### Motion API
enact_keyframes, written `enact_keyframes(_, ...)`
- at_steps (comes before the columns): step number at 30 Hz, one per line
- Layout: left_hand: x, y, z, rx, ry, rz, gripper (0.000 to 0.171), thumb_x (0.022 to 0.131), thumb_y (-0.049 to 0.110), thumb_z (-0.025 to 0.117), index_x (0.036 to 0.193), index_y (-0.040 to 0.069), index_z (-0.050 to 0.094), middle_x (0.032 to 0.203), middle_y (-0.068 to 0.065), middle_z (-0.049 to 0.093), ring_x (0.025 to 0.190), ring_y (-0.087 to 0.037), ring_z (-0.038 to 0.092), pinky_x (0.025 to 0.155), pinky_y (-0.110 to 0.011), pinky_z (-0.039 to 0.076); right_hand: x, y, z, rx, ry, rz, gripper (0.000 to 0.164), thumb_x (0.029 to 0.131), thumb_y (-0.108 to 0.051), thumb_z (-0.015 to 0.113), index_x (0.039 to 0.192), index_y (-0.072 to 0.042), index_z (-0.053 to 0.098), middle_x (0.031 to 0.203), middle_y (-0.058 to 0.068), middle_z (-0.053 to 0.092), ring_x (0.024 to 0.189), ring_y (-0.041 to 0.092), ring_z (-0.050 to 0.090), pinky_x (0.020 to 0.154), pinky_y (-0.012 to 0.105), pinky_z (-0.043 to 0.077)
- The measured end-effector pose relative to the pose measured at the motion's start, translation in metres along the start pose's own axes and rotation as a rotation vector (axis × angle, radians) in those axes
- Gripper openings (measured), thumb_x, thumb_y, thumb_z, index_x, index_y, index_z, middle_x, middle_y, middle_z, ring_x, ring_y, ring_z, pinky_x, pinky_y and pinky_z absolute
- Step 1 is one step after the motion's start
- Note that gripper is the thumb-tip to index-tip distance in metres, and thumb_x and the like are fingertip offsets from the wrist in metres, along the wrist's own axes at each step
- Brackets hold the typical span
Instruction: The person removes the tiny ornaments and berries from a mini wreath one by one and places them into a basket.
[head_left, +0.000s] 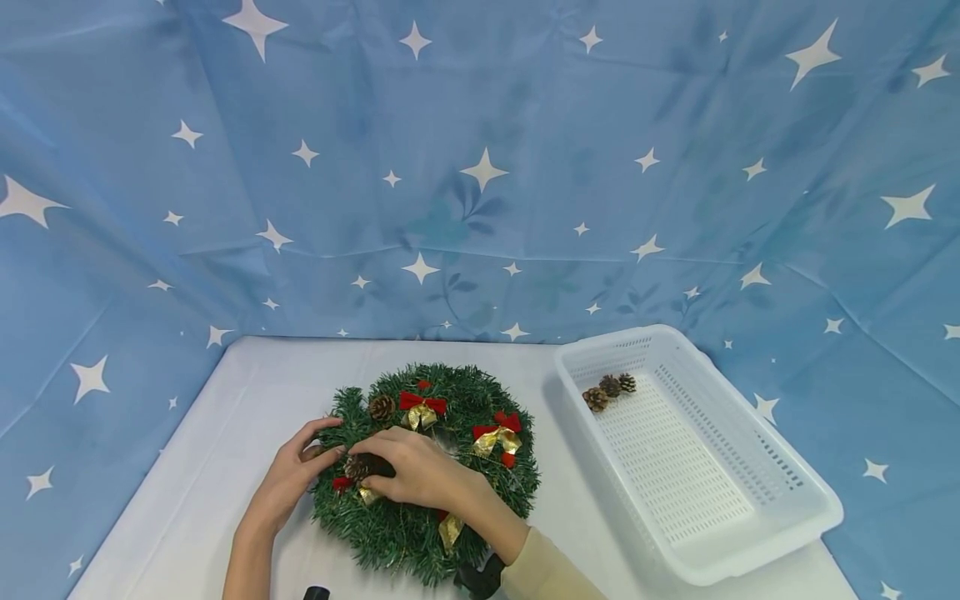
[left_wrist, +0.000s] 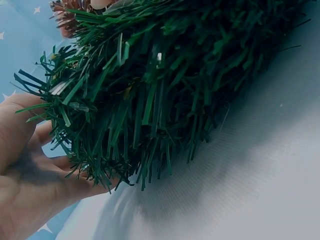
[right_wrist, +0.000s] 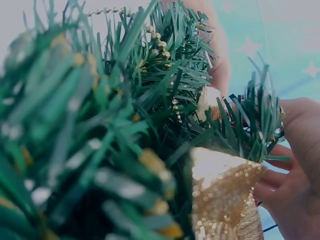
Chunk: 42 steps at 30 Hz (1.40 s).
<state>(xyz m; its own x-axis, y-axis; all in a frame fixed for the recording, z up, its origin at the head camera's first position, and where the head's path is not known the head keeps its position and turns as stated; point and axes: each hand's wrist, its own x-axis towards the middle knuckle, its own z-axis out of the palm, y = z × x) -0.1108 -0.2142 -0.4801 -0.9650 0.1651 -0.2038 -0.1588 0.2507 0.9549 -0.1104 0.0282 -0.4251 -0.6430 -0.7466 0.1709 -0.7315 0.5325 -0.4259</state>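
Note:
A green tinsel wreath [head_left: 420,533] with red bows and gold bells lies on the white table. My left hand [head_left: 281,483] grips its left edge, thumb and fingers set apart around the green strands; in the left wrist view the left hand [left_wrist: 30,165] shows beneath the fringe. From the right, my right hand [head_left: 423,468] reaches across the wreath and pinches a brown pine cone [head_left: 357,469] against its left side. Another pine cone [head_left: 382,407] sits at the upper left of the wreath. A gold bow [right_wrist: 222,195] shows close up in the right wrist view.
A white plastic basket [head_left: 720,550] stands on the right of the table, with several pine cones [head_left: 596,399] in its far left corner. Blue star-printed cloth [head_left: 525,250] hangs behind. A small black object [head_left: 317,592] lies at the front edge.

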Motion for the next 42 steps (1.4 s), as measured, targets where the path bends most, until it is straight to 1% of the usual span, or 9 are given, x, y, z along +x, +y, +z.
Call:
enact_keyframes(5, 0.000, -0.001, 0.000, 0.000, -0.003, 0.002, 0.062, 0.102, 0.038, 0.065, 0.155, 0.017, 0.041, 0.172, -0.017, 0.012, 0.152, -0.052, 0.024, 0.111, -0.076, 0.031, -0.001, -0.001, -0.001, 0.022, 0.032, -0.006, 0.045, 0.099, -0.027, 0.071, 0.142, -0.018, 0.062, 0.138, 0.000, 0.066, 0.124, 0.013, 0.064, 0.096, 0.020, 0.055)
enact_keyframes(9, 0.000, -0.002, 0.000, -0.007, -0.005, 0.005, 0.061, 0.102, 0.038, 0.065, 0.155, 0.017, 0.041, 0.172, -0.016, 0.012, 0.152, -0.052, 0.022, 0.112, -0.076, 0.030, -0.002, 0.001, -0.003, 0.049, 0.075, -0.034, 0.044, 0.099, -0.024, 0.072, 0.141, -0.015, 0.062, 0.137, 0.002, 0.067, 0.118, 0.011, 0.068, 0.093, 0.016, 0.054)
enact_keyframes(12, 0.000, -0.002, -0.001, -0.007, -0.004, 0.001, 0.062, 0.102, 0.037, 0.066, 0.155, 0.017, 0.041, 0.172, -0.016, 0.013, 0.152, -0.052, 0.023, 0.112, -0.075, 0.031, -0.002, 0.002, -0.005, 0.070, 0.107, -0.059, 0.043, 0.099, -0.021, 0.072, 0.139, -0.010, 0.063, 0.136, 0.005, 0.067, 0.115, 0.012, 0.069, 0.092, 0.013, 0.053)
enact_keyframes(15, 0.000, -0.001, -0.001, -0.004, -0.003, -0.001, 0.061, 0.102, 0.036, 0.066, 0.155, 0.016, 0.041, 0.172, -0.016, 0.014, 0.152, -0.052, 0.024, 0.112, -0.075, 0.032, -0.002, 0.003, -0.007, 0.099, 0.131, -0.071, 0.042, 0.098, -0.018, 0.073, 0.137, -0.007, 0.063, 0.133, 0.007, 0.067, 0.113, 0.014, 0.069, 0.091, 0.014, 0.054)
enact_keyframes(18, 0.000, 0.000, -0.001, -0.007, -0.002, -0.004, 0.061, 0.102, 0.035, 0.066, 0.155, 0.016, 0.041, 0.171, -0.016, 0.015, 0.152, -0.051, 0.025, 0.112, -0.074, 0.032, -0.002, 0.004, -0.009, 0.119, 0.142, -0.065, 0.041, 0.097, -0.017, 0.073, 0.136, -0.006, 0.064, 0.131, 0.008, 0.067, 0.109, 0.016, 0.070, 0.086, 0.014, 0.054)
enact_keyframes(23, 0.000, 0.000, 0.000, -0.014, -0.005, -0.007, 0.060, 0.103, 0.033, 0.065, 0.155, 0.016, 0.041, 0.171, -0.016, 0.015, 0.152, -0.051, 0.024, 0.113, -0.073, 0.032, -0.004, 0.004, -0.009, 0.128, 0.168, -0.063, 0.040, 0.096, -0.016, 0.075, 0.134, -0.008, 0.066, 0.127, 0.008, 0.067, 0.100, 0.016, 0.070, 0.080, 0.012, 0.051)
enact_keyframes(29, 0.001, 0.000, 0.000, -0.009, -0.006, -0.009, 0.060, 0.103, 0.033, 0.064, 0.155, 0.016, 0.040, 0.171, -0.017, 0.014, 0.152, -0.051, 0.023, 0.113, -0.073, 0.032, -0.007, 0.004, -0.012, 0.132, 0.214, -0.090, 0.039, 0.094, -0.015, 0.077, 0.132, -0.006, 0.069, 0.120, 0.008, 0.065, 0.088, 0.016, 0.066, 0.071, 0.008, 0.043)
enact_keyframes(35, 0.001, 0.001, 0.001, -0.006, -0.002, -0.010, 0.061, 0.102, 0.035, 0.065, 0.155, 0.015, 0.041, 0.171, -0.017, 0.013, 0.152, -0.052, 0.023, 0.112, -0.074, 0.032, -0.009, 0.006, -0.015, 0.109, 0.265, -0.109, 0.039, 0.092, -0.015, 0.079, 0.129, -0.006, 0.071, 0.116, 0.007, 0.064, 0.087, 0.015, 0.061, 0.071, 0.009, 0.039)
enact_keyframes(42, 0.001, 0.001, 0.001, -0.002, 0.004, -0.011, 0.062, 0.102, 0.036, 0.066, 0.155, 0.016, 0.041, 0.172, -0.017, 0.013, 0.152, -0.053, 0.023, 0.112, -0.075, 0.031, -0.012, 0.008, -0.018, 0.117, 0.270, -0.095, 0.040, 0.093, -0.017, 0.079, 0.131, -0.009, 0.071, 0.122, 0.006, 0.063, 0.095, 0.013, 0.062, 0.077, 0.012, 0.047)
